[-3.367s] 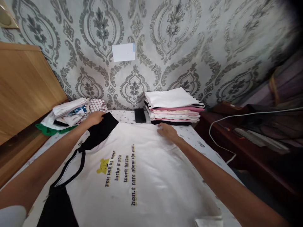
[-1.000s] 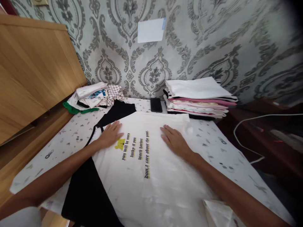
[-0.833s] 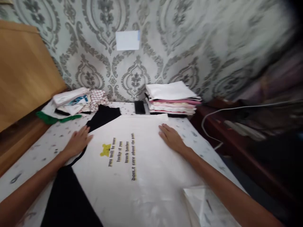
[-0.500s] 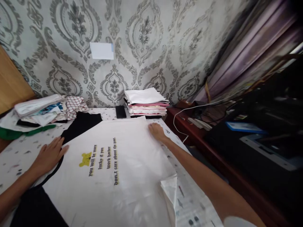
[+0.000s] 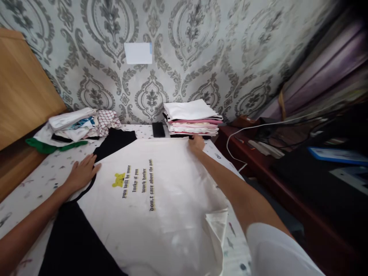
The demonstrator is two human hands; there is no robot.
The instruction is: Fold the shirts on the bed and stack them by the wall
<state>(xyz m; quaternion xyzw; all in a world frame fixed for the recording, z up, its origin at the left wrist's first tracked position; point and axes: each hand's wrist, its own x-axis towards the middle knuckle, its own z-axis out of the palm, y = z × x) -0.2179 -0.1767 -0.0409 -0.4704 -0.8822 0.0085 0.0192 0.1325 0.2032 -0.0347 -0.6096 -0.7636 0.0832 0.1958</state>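
A white T-shirt (image 5: 175, 184) with black sleeves, a yellow bear and lettering lies spread out before me, its collar to the left. My left hand (image 5: 82, 173) rests flat, fingers stretched, on the shirt by the collar and the far black sleeve. At the far right corner of the hem, my right hand (image 5: 197, 143) has its fingers curled closed on the shirt's edge; the fingertips are partly hidden. The near hem corner is turned up in a fold.
Behind the shirt stands a stack of folded clothes (image 5: 191, 122), with a black phone (image 5: 158, 130) beside it. A looser clothes pile (image 5: 73, 128) lies back left by a wooden panel (image 5: 28, 88). A white cable (image 5: 230, 147) crosses the dark red furniture (image 5: 241, 134) at right.
My right hand has moved along the hem to its far corner and closed on it. My left hand stays flat near the collar. The view has shifted left.
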